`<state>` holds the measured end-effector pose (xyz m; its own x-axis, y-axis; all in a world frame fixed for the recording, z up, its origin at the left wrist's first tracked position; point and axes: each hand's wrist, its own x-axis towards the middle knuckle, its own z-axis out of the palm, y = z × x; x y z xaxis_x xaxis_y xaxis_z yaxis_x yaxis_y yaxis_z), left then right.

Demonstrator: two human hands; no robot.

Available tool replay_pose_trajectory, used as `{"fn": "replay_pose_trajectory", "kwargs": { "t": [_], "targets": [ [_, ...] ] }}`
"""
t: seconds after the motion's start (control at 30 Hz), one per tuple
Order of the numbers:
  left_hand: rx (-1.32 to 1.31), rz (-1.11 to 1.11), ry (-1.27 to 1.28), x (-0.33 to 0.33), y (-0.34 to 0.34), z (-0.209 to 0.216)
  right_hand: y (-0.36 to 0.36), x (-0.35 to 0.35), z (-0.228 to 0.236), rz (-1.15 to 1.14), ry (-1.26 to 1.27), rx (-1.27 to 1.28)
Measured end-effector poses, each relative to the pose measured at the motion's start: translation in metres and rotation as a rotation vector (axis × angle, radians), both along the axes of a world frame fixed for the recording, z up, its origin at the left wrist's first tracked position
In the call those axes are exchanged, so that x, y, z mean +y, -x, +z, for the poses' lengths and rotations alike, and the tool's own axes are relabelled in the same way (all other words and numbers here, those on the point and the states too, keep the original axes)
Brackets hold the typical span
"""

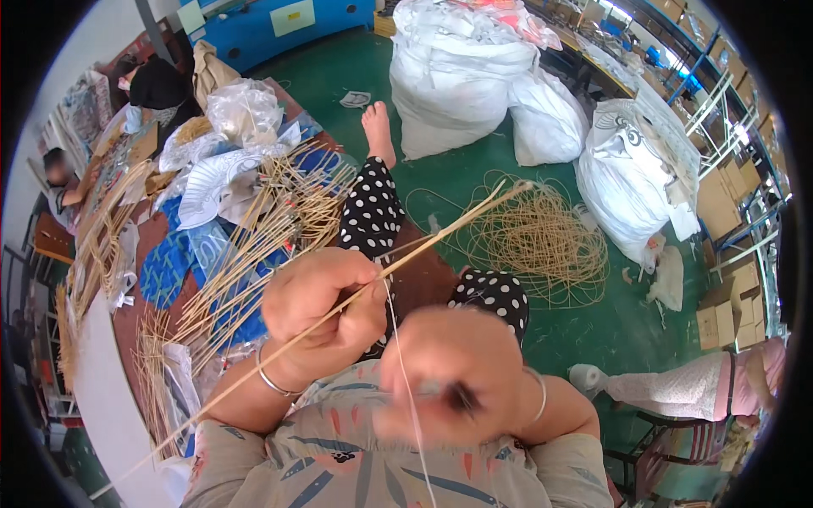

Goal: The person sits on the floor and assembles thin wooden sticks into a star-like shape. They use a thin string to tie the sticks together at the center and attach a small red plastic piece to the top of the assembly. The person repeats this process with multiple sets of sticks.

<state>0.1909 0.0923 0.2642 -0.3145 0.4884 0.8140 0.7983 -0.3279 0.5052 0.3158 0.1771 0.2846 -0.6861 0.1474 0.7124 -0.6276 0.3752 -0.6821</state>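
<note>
My left hand (326,296) is closed in a pinch round thin bamboo strips (457,224). They run on a slant from the lower left, through my fingers, to the upper right, where the ends spread slightly apart. From the pinch a white thread (406,381) hangs over my lap, passing beside my right hand (457,372). That hand is smeared by motion, with its fingers curled in. A small dark thing (461,396) shows at its palm, too blurred to name. My right hand is apart from the strips.
Bundles of bamboo sticks (262,229) lie on blue plastic to the left. A loose coil of thin cane (538,241) rests on the green floor. Large white sacks (461,76) stand ahead. Other people sit far left, and one person (677,385) is at the right.
</note>
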Motion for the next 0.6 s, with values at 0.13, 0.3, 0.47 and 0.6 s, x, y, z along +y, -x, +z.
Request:
{"fn": "replay_pose_trajectory", "kwargs": {
  "t": [0.13, 0.3, 0.47, 0.6],
  "targets": [
    [0.103, -0.356, 0.088, -0.014, -0.001, 0.029, -0.004, -0.01, 0.0, 0.061, 0.07, -0.024],
    [-0.1, -0.205, -0.232, -0.026, -0.037, 0.036, -0.009, -0.014, 0.008, 0.046, 0.036, -0.071],
    [-0.099, -0.262, -0.207, -0.023, -0.035, 0.035, -0.016, -0.006, 0.016, -0.057, -0.062, -0.099],
    [-0.08, -0.225, -0.139, -0.028, -0.032, 0.039, -0.019, -0.003, 0.029, -0.15, -0.224, -0.159]
  ]
}}
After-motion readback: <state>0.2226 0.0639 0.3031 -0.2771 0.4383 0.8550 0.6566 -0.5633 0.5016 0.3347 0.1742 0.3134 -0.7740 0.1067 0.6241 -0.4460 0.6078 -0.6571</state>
